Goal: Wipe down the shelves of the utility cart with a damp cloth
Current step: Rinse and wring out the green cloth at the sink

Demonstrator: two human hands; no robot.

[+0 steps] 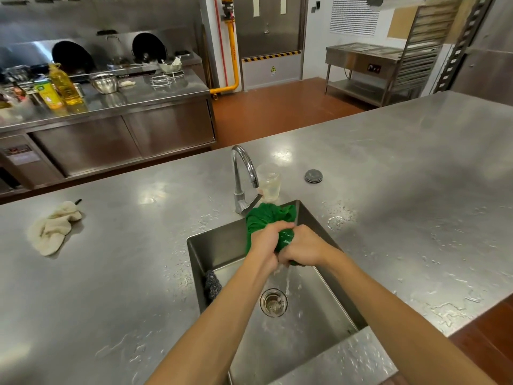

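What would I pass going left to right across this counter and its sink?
Beige rag → scourer → tap → plastic cup → grey lid. The green cloth, gripped by the left hand and right hand, overlaps tap and cup, so it is left out.
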